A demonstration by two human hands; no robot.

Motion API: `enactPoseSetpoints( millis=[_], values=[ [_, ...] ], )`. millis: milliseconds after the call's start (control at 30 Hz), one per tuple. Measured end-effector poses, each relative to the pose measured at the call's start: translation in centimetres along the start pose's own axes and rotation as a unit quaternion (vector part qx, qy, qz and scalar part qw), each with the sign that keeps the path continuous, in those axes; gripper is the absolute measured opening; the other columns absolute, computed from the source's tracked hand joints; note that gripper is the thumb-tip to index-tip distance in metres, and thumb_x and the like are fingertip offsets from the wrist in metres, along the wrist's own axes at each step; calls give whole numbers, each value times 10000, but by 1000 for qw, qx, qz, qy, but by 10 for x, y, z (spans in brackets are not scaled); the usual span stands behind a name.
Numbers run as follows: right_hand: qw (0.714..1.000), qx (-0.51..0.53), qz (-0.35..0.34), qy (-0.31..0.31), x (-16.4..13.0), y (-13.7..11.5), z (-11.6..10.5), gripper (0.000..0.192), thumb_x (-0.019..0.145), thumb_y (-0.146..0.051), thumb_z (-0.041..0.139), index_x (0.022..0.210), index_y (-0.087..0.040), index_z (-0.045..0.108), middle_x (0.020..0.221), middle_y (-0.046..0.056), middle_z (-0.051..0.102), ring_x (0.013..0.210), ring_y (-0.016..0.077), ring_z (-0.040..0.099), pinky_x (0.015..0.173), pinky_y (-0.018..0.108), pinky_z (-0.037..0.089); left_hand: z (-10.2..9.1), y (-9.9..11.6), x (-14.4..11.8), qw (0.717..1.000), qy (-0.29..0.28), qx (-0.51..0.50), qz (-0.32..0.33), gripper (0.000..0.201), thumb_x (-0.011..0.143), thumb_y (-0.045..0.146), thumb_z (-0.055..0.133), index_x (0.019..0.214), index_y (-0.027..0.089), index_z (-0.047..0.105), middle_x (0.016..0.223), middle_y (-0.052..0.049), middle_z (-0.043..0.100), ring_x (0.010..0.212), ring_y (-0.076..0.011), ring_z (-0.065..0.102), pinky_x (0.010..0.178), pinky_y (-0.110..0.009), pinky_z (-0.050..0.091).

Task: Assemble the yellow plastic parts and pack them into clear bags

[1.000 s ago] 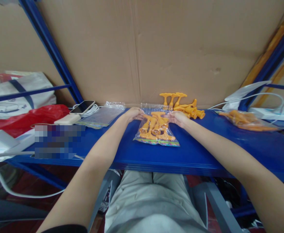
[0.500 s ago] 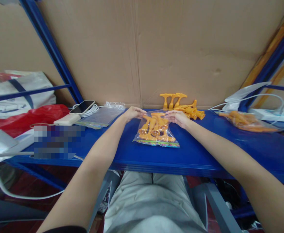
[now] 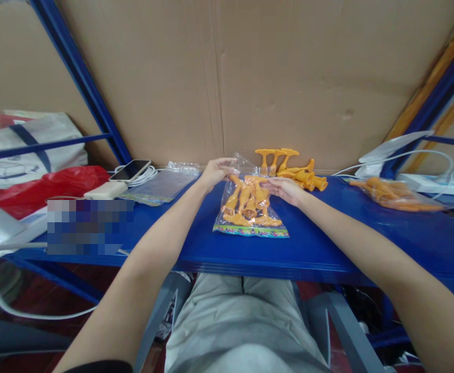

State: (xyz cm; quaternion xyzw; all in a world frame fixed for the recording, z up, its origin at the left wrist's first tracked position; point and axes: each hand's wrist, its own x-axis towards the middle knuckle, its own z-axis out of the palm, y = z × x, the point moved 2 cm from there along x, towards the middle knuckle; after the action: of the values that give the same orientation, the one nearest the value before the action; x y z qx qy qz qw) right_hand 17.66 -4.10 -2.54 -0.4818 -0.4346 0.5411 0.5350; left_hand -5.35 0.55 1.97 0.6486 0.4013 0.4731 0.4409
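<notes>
A clear plastic bag (image 3: pixel 250 231) with a colourful strip along its near end lies at the middle of the blue table. Several orange-yellow T-shaped plastic pieces (image 3: pixel 246 199) are inside it. My left hand (image 3: pixel 216 174) is closed on the bag's far left corner, where the clear film stands raised. My right hand (image 3: pixel 287 190) pinches the bag's upper right side, its fingertips beside a piece in the bag. Just beyond my right hand lies a loose pile of the same T-shaped pieces (image 3: pixel 308 178), some leaning upright against the cardboard.
On the right rests another filled bag (image 3: pixel 393 196). To the left are flat clear bags (image 3: pixel 152 186), a phone (image 3: pixel 131 170), a white power bank (image 3: pixel 105 190) with coiled cable, and red plastic (image 3: pixel 56 186). A cardboard wall (image 3: pixel 289 77) and blue frame posts (image 3: pixel 81 77) border the table (image 3: pixel 195 243).
My left hand has moved up and away, lifting the film at the bag's far end. The right hand keeps nearly the same place on the bag.
</notes>
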Motion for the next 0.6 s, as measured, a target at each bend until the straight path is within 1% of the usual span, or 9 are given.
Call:
enactPoseSetpoints(
  millis=[100, 167, 300, 400, 467, 533, 600],
  values=[
    [1000, 0, 1, -28, -3, -2, 1, 260, 994, -179, 484, 816, -183, 673, 914, 54, 773, 744, 110, 698, 767, 220, 537, 3, 7, -3, 999, 6, -18, 35, 470, 765, 147, 757, 1225, 145, 661, 827, -55, 777, 835, -192, 751, 719, -236, 583],
    [999, 9, -1, -41, -5, -3, 3, 253, 1005, -235, 475, 847, -204, 670, 950, 36, 768, 770, 114, 700, 773, 236, 540, 6, 10, -5, 998, 5, -29, 53, 459, 781, 141, 740, 1232, 138, 654, 822, -55, 775, 853, -195, 751, 734, -240, 582],
    [998, 29, -19, -55, -7, -3, 7, 177, 977, -196, 509, 926, -225, 676, 926, 1, 763, 750, 108, 693, 766, 250, 542, 14, 10, -8, 998, -9, -23, 49, 400, 802, 69, 682, 1201, 100, 661, 758, -59, 767, 803, -185, 750, 750, -255, 580],
    [999, 36, -20, -31, -6, -2, 9, 186, 945, -124, 537, 859, -199, 683, 838, 1, 760, 671, 95, 680, 738, 237, 544, 17, 9, -8, 999, -21, -13, 34, 391, 792, 46, 689, 1179, 95, 670, 751, -61, 767, 782, -183, 746, 743, -256, 576],
    [999, 31, -12, 0, -5, 0, 9, 216, 940, -85, 533, 806, -183, 671, 767, 1, 751, 628, 85, 675, 706, 214, 540, 15, 7, -7, 1000, -10, -3, 21, 388, 777, 44, 712, 1160, 101, 679, 740, -54, 763, 755, -175, 741, 716, -244, 573],
    [1000, 25, -5, 16, -2, 2, 6, 223, 950, -79, 526, 814, -177, 673, 746, 9, 752, 641, 89, 694, 704, 209, 543, 10, 4, -5, 1000, 4, 11, 3, 372, 770, 49, 723, 1135, 112, 688, 736, -48, 759, 739, -164, 735, 695, -233, 570],
    [1000, 20, -6, 17, 1, 3, 3, 207, 958, -89, 530, 849, -171, 686, 765, 30, 765, 685, 104, 720, 740, 224, 556, 4, 0, -3, 1000, 10, 24, -17, 343, 768, 67, 732, 1103, 134, 702, 752, -40, 761, 739, -157, 731, 694, -235, 575]
  ],
)
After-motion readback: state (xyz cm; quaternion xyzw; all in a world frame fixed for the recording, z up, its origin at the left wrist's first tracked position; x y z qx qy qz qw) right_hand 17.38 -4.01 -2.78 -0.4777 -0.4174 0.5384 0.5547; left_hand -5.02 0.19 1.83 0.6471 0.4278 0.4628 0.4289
